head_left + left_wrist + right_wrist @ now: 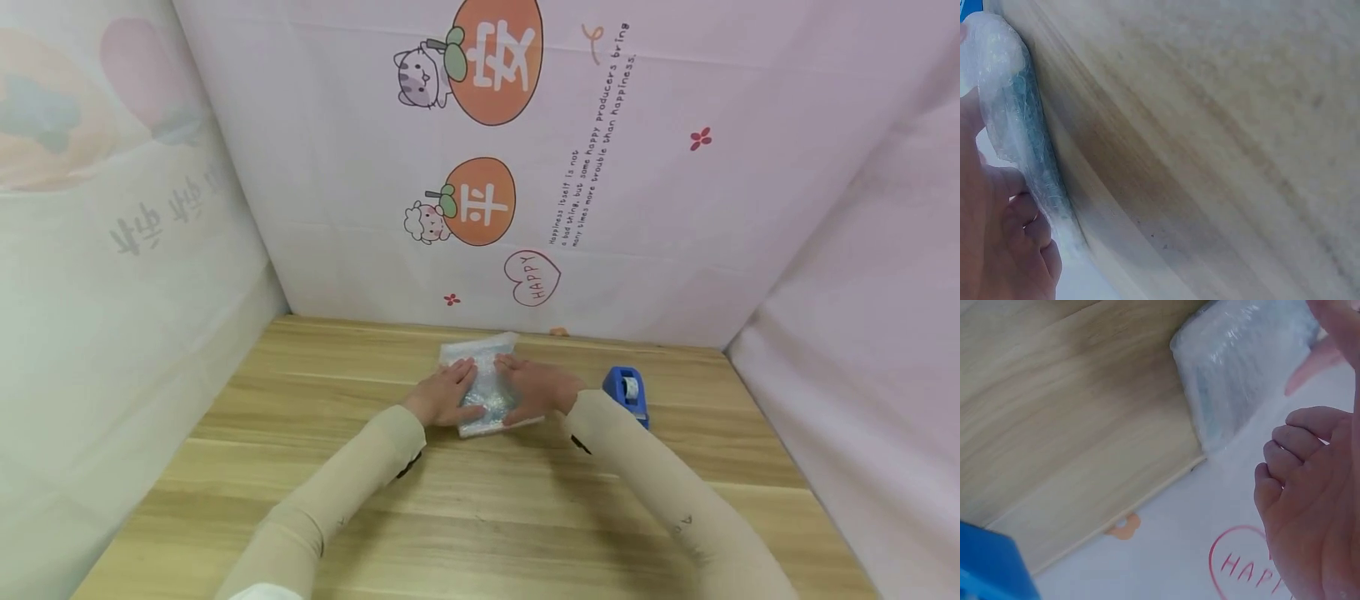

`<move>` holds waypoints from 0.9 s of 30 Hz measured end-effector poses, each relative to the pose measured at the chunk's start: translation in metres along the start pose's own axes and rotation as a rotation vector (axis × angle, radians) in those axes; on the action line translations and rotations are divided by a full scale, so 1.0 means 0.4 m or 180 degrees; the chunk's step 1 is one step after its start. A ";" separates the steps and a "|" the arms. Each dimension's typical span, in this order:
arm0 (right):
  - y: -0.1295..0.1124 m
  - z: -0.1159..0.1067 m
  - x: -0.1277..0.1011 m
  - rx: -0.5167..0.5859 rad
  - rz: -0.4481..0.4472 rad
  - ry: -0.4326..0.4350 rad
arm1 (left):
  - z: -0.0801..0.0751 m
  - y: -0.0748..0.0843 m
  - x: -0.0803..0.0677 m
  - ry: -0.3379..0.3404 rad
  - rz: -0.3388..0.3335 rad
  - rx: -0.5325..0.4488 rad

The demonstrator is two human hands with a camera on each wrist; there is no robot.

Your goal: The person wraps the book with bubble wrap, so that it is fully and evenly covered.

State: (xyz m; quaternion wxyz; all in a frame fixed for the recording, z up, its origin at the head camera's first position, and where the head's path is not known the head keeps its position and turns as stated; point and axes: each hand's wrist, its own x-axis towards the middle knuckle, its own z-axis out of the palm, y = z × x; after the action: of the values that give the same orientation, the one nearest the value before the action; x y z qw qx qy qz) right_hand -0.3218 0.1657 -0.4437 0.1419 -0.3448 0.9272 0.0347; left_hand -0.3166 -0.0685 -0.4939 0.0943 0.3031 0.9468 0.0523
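Observation:
A flat package wrapped in bubble wrap (pixel 486 385) lies on the wooden table (pixel 480 517) near the back wall. Both hands lie on top of it. My left hand (pixel 447 394) covers its left half, fingers stretched over the wrap and thumb along the near edge. My right hand (pixel 534 388) covers the right half the same way. The left wrist view shows the package (pixel 1011 112) edge-on beside the left hand (pixel 997 244), whose outer fingers bend loosely. In the right wrist view the package (pixel 1241 362) lies at the table's back edge; the right hand (pixel 1310 487) touches its corner.
A blue tape dispenser (pixel 628 393) stands just right of the right wrist and shows as a blue corner (pixel 988 565) in the right wrist view. Printed cloth walls (pixel 525 208) close the table at the back and on both sides.

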 end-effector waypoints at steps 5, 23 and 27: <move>0.031 -0.025 -0.060 0.0260 0.0075 0.0165 | -0.009 0.004 -0.009 0.0032 0.0059 -0.0014; 0.174 -0.076 -0.324 0.0820 0.0343 0.1049 | -0.009 0.003 -0.009 0.0004 0.0091 0.0007; 0.205 -0.069 -0.368 0.1022 0.0465 0.1073 | -0.006 -0.001 -0.007 -0.0015 0.0097 -0.0017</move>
State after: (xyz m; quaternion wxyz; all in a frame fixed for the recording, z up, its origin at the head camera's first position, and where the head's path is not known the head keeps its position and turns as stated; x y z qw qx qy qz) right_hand -0.2753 0.3163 -0.3776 0.0353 -0.2508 0.9539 -0.1610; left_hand -0.3151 -0.0704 -0.4911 0.0966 0.3173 0.9417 0.0555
